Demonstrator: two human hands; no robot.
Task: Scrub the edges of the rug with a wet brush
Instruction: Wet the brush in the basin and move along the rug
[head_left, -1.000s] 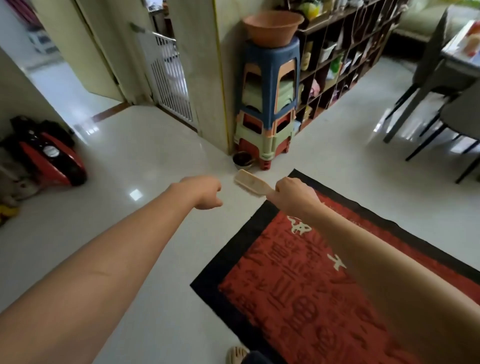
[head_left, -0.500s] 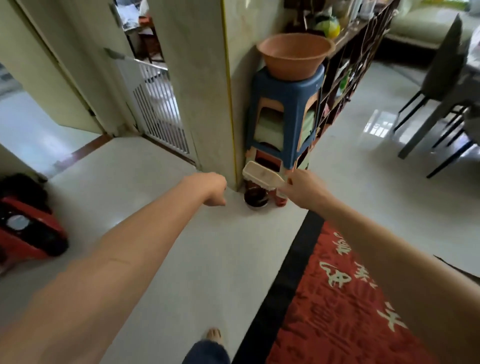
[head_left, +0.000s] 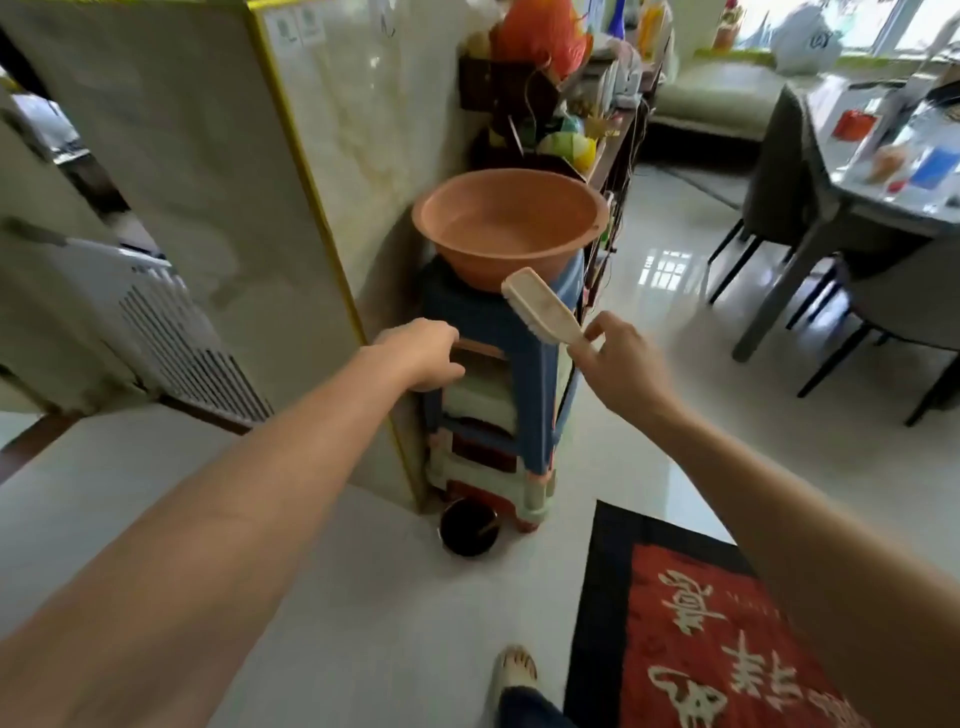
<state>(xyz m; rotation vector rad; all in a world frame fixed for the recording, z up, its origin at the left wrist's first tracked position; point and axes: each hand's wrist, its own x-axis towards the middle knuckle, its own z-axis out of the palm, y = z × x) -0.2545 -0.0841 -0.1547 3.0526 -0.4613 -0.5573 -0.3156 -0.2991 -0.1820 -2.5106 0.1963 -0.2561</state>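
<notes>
Pale glossy floor tiles (head_left: 322, 597) carry everything; the right hand (head_left: 621, 364) pinches the handle of the brush (head_left: 540, 304), whose head points toward eleven o'clock just below the rim of the orange basin (head_left: 511, 223) atop the stacked stools (head_left: 493, 374); the left hand (head_left: 423, 356) hangs loosely curled, holding nothing, before the stools; the rug (head_left: 691, 634) lies at five o'clock; dipping should probably go bristles-down, gently, since the basin perches high.

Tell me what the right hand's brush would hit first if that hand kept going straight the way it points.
Most likely the orange basin: the right hand aims the brush up and forward at its near wall, above the blue stool. Depth is unclear, so it might clear the rim instead.
</notes>
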